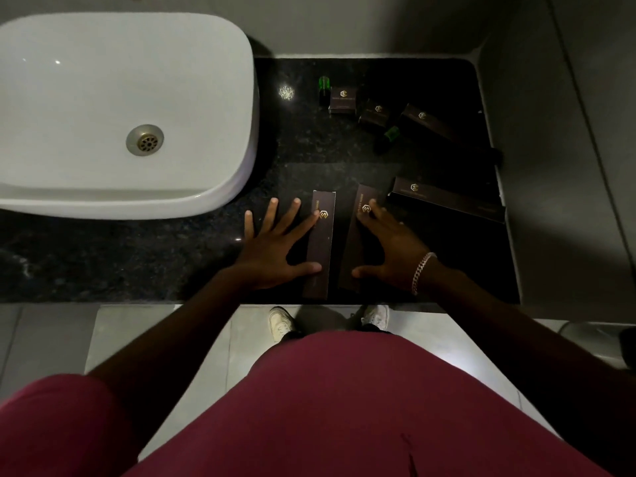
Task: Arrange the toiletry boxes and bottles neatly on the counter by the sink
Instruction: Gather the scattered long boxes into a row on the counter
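Observation:
Two long dark brown boxes with gold logos lie side by side near the front edge of the black granite counter (137,256). My left hand (275,249) is spread flat, its thumb and forefinger touching the left long box (320,249). My right hand (392,249) rests fingers apart on the right long box (354,235). A third long box (447,201) lies angled to the right. Further back sit two small boxes (342,99), (373,113), another long box (430,123) and two green bottles (323,89), (389,137).
A white basin (113,108) with a metal drain occupies the counter's left. Grey tiled walls close the back and right side. Below the counter edge are the tiled floor, my shoes and my maroon clothing.

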